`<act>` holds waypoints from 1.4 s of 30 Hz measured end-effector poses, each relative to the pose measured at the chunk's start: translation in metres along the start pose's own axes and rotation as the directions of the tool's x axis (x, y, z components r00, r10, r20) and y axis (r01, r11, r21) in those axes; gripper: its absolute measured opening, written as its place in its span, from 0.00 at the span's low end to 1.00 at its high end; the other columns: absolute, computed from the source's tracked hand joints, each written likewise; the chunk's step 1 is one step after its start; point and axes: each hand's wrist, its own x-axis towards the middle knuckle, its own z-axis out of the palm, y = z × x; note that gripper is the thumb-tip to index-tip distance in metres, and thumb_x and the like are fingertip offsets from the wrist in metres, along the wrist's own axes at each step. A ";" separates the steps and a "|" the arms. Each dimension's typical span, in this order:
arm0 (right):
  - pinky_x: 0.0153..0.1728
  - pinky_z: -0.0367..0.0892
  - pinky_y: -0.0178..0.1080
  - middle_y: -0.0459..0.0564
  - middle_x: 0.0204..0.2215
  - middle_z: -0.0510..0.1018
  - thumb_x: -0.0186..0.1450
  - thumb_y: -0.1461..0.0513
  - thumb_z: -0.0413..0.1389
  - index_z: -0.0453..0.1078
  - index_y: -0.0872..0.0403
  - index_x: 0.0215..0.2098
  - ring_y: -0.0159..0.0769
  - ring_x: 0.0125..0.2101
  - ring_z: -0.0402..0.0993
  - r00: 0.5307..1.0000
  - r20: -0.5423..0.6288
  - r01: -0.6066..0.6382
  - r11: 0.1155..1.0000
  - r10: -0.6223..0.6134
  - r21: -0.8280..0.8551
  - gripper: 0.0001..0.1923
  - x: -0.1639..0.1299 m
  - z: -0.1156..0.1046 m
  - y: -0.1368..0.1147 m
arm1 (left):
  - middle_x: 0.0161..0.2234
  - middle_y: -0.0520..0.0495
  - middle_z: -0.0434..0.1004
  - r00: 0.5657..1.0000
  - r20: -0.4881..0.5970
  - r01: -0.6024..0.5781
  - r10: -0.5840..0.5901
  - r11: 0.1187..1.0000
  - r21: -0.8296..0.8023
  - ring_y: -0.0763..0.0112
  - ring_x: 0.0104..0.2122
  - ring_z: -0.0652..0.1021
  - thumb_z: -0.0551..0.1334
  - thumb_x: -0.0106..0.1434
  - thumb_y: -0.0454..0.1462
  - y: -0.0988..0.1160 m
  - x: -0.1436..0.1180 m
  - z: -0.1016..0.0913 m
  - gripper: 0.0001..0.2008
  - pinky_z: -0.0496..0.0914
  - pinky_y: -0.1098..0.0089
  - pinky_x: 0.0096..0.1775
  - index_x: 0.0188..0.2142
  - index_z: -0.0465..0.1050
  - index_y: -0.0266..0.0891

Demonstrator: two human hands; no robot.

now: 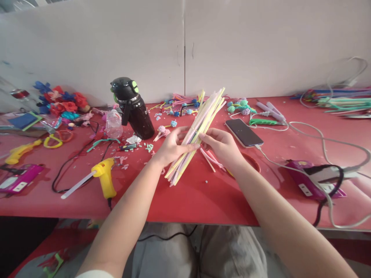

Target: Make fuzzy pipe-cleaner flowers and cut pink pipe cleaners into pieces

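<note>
A slanted bundle of pale yellow, white and lilac pipe cleaners (185,156) is held above the front of the red table. My left hand (176,144) is closed around its middle, thumb across the front. From the other side my right hand (216,143) pinches the bundle at mid-length, where a thin band or strand seems to cross it. Its fingertips are partly hidden behind the stems. Under my right hand lie a few loose pink pipe cleaners (213,159). Just beyond it rests a phone (244,132) with a cable plugged in.
A black bottle (137,116) stands left of the bundle, beside a clear plastic bottle (114,124). A yellow glue gun (106,179) lies near the front left. Purple power strips (308,179) and trailing cables occupy both sides. More pipe cleaners (344,101) lie at far right.
</note>
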 end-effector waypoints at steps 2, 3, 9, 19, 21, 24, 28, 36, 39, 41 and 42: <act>0.30 0.66 0.37 0.45 0.23 0.73 0.60 0.46 0.67 0.73 0.53 0.30 0.31 0.25 0.68 1.000 -0.010 0.015 1.000 -0.015 0.019 0.19 0.002 -0.001 0.002 | 0.51 0.38 0.83 0.999 -0.020 0.026 -0.026 1.000 -0.001 0.53 0.50 0.82 0.78 0.52 0.44 0.001 0.000 0.001 0.31 0.75 0.59 0.51 0.53 0.75 0.38; 0.30 0.65 0.37 0.45 0.23 0.73 0.60 0.47 0.67 0.73 0.53 0.30 0.31 0.25 0.68 1.000 -0.013 0.020 0.999 -0.020 0.026 0.19 0.002 -0.002 0.002 | 0.50 0.39 0.84 0.999 -0.021 0.032 -0.032 0.999 0.005 0.53 0.50 0.82 0.76 0.54 0.45 0.003 0.000 0.001 0.28 0.75 0.60 0.51 0.51 0.77 0.37; 0.29 0.64 0.37 0.44 0.22 0.73 0.61 0.50 0.66 0.72 0.53 0.28 0.31 0.24 0.67 0.998 -0.052 0.022 1.000 -0.022 0.006 0.16 0.002 -0.001 -0.001 | 0.44 0.44 0.85 0.998 -0.051 0.026 -0.023 0.998 0.052 0.55 0.49 0.81 0.68 0.62 0.49 0.008 0.000 0.002 0.17 0.72 0.61 0.53 0.42 0.82 0.38; 0.26 0.60 0.37 0.43 0.21 0.70 0.61 0.51 0.66 0.68 0.52 0.27 0.30 0.23 0.63 0.986 -0.164 0.001 0.988 -0.027 -0.154 0.18 0.001 0.001 0.002 | 0.42 0.46 0.85 0.988 -0.138 0.067 -0.071 0.997 -0.031 0.57 0.49 0.81 0.70 0.60 0.49 0.000 0.003 0.002 0.16 0.72 0.61 0.54 0.40 0.81 0.40; 0.26 0.58 0.37 0.42 0.21 0.69 0.58 0.52 0.69 0.66 0.51 0.28 0.29 0.23 0.62 0.965 -0.249 0.034 0.978 -0.086 -0.207 0.18 0.002 0.001 0.006 | 0.43 0.46 0.84 0.992 -0.096 0.073 -0.078 0.996 -0.046 0.58 0.48 0.81 0.71 0.60 0.49 -0.001 0.003 0.003 0.17 0.73 0.62 0.52 0.42 0.80 0.41; 0.26 0.57 0.36 0.39 0.21 0.65 0.58 0.57 0.68 0.62 0.50 0.29 0.28 0.23 0.59 0.926 -0.280 0.180 0.949 -0.252 -0.258 0.18 0.001 0.003 0.008 | 0.45 0.46 0.84 0.995 -0.082 0.064 -0.065 0.998 -0.020 0.59 0.47 0.82 0.71 0.60 0.48 0.000 0.001 0.005 0.18 0.73 0.63 0.50 0.44 0.79 0.41; 0.29 0.64 0.38 0.41 0.25 0.70 0.65 0.60 0.61 0.68 0.50 0.35 0.31 0.25 0.66 0.931 -0.036 0.348 0.916 -0.362 -0.199 0.06 -0.005 0.007 0.006 | 0.44 0.45 0.83 0.993 -0.075 0.082 -0.086 0.995 -0.051 0.59 0.44 0.82 0.74 0.57 0.48 0.000 0.000 0.006 0.22 0.74 0.63 0.45 0.47 0.77 0.41; 0.34 0.71 0.40 0.49 0.31 0.81 0.65 0.55 0.63 0.73 0.53 0.34 0.36 0.32 0.78 0.970 -0.008 0.240 0.955 -0.245 -0.173 0.10 -0.005 0.012 0.009 | 0.45 0.46 0.82 0.997 -0.071 -0.006 0.002 0.999 -0.050 0.60 0.47 0.80 0.78 0.52 0.42 -0.007 0.003 0.005 0.25 0.73 0.64 0.47 0.45 0.73 0.41; 0.34 0.71 0.40 0.49 0.30 0.81 0.64 0.54 0.64 0.74 0.54 0.33 0.36 0.31 0.78 0.976 -0.037 0.207 0.964 -0.215 -0.165 0.12 -0.003 0.011 0.009 | 0.48 0.45 0.82 0.999 -0.038 -0.030 0.028 0.998 -0.049 0.58 0.50 0.80 0.77 0.53 0.41 -0.006 0.002 0.005 0.24 0.73 0.63 0.50 0.47 0.73 0.42; 0.34 0.71 0.40 0.49 0.30 0.82 0.63 0.53 0.65 0.74 0.54 0.32 0.37 0.31 0.78 0.978 -0.062 0.185 0.969 -0.197 -0.165 0.13 -0.003 0.011 0.009 | 0.51 0.44 0.81 0.999 -0.020 -0.048 0.047 0.998 -0.044 0.57 0.53 0.79 0.77 0.54 0.40 -0.005 0.001 0.005 0.23 0.72 0.62 0.52 0.47 0.74 0.42; 0.34 0.70 0.40 0.49 0.29 0.82 0.63 0.52 0.65 0.74 0.54 0.31 0.36 0.30 0.78 0.980 -0.070 0.174 0.971 -0.187 -0.163 0.13 -0.003 0.010 0.009 | 0.52 0.43 0.81 0.998 -0.012 -0.055 0.055 0.998 -0.044 0.56 0.54 0.78 0.77 0.54 0.40 -0.004 0.001 0.006 0.23 0.72 0.61 0.53 0.47 0.74 0.41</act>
